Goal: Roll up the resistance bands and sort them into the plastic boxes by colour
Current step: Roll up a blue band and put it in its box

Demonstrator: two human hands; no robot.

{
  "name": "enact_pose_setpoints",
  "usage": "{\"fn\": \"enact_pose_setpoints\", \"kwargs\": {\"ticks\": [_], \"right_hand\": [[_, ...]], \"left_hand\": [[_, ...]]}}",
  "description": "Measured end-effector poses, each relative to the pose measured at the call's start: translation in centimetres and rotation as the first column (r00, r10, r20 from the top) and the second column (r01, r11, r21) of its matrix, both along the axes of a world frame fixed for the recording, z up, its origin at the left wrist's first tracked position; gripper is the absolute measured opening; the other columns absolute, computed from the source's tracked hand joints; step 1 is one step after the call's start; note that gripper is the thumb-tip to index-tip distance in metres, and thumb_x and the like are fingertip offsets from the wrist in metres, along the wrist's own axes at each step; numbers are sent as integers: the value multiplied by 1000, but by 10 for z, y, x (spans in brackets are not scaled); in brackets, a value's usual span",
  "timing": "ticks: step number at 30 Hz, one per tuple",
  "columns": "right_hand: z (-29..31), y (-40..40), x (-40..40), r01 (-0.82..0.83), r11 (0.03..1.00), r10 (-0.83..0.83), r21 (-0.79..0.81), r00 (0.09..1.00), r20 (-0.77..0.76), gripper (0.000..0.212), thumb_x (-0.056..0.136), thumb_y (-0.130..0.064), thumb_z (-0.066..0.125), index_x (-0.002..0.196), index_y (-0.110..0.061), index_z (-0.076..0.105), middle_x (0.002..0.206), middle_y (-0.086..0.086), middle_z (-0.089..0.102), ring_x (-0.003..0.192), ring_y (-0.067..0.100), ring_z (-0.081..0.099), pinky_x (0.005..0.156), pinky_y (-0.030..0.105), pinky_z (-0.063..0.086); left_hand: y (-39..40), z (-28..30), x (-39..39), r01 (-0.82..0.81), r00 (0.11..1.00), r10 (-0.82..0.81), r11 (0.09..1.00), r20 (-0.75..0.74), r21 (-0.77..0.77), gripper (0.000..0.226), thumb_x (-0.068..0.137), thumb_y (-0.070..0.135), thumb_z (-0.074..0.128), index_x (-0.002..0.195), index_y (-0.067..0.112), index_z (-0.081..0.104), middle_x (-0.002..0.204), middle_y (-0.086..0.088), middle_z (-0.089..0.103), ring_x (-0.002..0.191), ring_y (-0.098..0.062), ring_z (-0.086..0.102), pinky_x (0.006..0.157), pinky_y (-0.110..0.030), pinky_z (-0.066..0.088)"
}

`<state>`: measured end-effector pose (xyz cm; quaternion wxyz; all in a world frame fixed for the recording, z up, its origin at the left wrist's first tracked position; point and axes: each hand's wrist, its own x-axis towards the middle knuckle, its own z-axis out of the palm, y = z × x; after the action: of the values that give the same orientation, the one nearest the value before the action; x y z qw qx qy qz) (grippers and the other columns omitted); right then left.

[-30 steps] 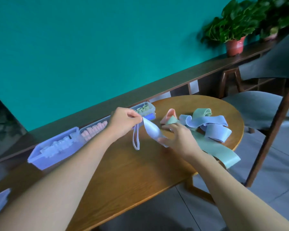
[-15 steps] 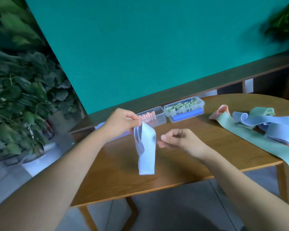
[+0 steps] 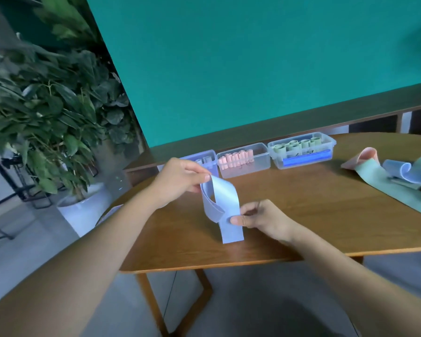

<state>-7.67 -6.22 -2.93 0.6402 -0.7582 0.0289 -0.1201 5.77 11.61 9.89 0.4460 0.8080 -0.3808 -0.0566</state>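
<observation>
A light blue band [image 3: 225, 207] hangs folded over the wooden table [image 3: 301, 215]. My left hand [image 3: 180, 181] pinches its top end, and my right hand [image 3: 258, 218] pinches its lower part between thumb and fingers. Three clear plastic boxes stand in a row at the table's far edge: one with blue rolls [image 3: 206, 160], partly hidden behind my left hand, one with pink rolls [image 3: 243, 159], one with green rolls [image 3: 301, 149]. Loose pink [image 3: 361, 160], green [image 3: 384, 183] and blue [image 3: 404, 170] bands lie in a pile at the right.
A large leafy plant in a white pot [image 3: 83, 210] stands on the floor left of the table. A dark ledge [image 3: 277, 128] runs below the teal wall behind the boxes. The table's near edge is just below my hands.
The view has swung left, bringing the plant into sight. My right hand, open half a second ago, has closed on the lower part of the blue band. My left hand keeps the top end.
</observation>
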Motion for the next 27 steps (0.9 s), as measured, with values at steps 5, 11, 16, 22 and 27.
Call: {"fn": "enact_pose_setpoints", "kwargs": {"ticks": [5,11,16,22,27], "right_hand": [[15,4,-9,-85,989,87,125,996,-10,24,83,-18,80,90,3,73,77,10,72,69,15,65,72,29,60],[26,0,-3,116,964,-127,238,991,31,32,81,-12,82,106,1,66,72,6,64,53,10,52,50,18,43],[29,6,13,238,911,-264,336,964,32,39,79,-17,85,106,-4,58,71,11,58,53,14,50,49,21,44],[34,15,21,217,866,-250,452,968,15,28,78,-15,80,95,-1,62,94,19,71,73,22,74,61,27,61],[43,19,18,161,869,-205,468,978,44,16,82,-14,75,87,-3,64,97,15,73,76,21,75,61,22,60]], "left_hand": [[9,-30,22,-43,999,43,999,-33,-18,6,88,15,77,93,15,80,88,4,78,84,-9,72,66,-21,56],[13,-73,40,-109,991,110,994,-77,18,5,86,17,77,91,18,80,87,5,77,84,-10,69,72,-28,56],[6,-74,21,-91,993,93,995,69,-27,26,87,11,76,105,30,74,103,18,74,101,2,67,101,-32,52],[18,-52,-36,208,903,-200,978,379,21,47,82,7,72,121,34,70,124,21,64,125,-3,54,98,-17,46],[14,-36,-48,211,904,-186,977,386,-22,21,83,20,79,103,28,79,103,17,72,109,-9,62,89,-23,50]]}}
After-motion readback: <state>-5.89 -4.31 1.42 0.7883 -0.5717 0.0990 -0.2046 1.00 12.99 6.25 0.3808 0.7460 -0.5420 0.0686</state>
